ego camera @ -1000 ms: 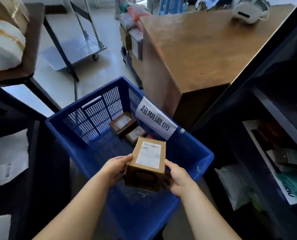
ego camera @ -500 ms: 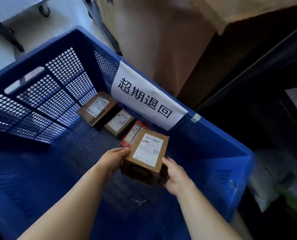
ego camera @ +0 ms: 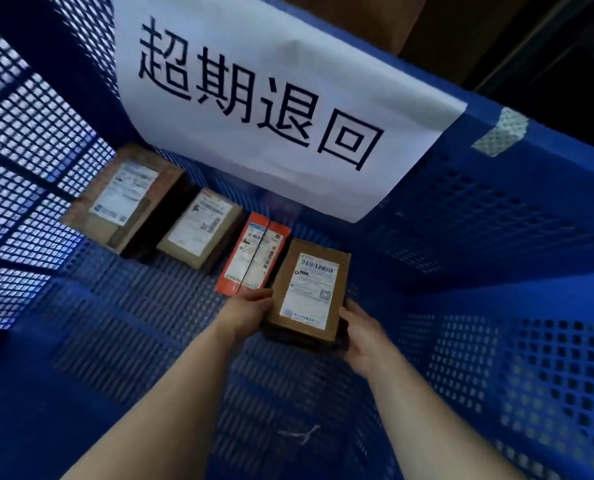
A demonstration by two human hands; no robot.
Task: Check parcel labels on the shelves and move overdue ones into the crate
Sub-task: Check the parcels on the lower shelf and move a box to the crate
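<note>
Holding the brown parcel (ego camera: pixel 309 292), both hands, left (ego camera: pixel 248 311) and right (ego camera: pixel 361 336), have lowered it into the crate (ego camera: pixel 496 220), just beside the orange parcel (ego camera: pixel 254 254) at ten o'clock.

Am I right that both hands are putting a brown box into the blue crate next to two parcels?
Not quite: the head view shows three parcels lying there, two brown and one orange. Otherwise yes: both hands hold the brown box inside the blue crate.
</note>
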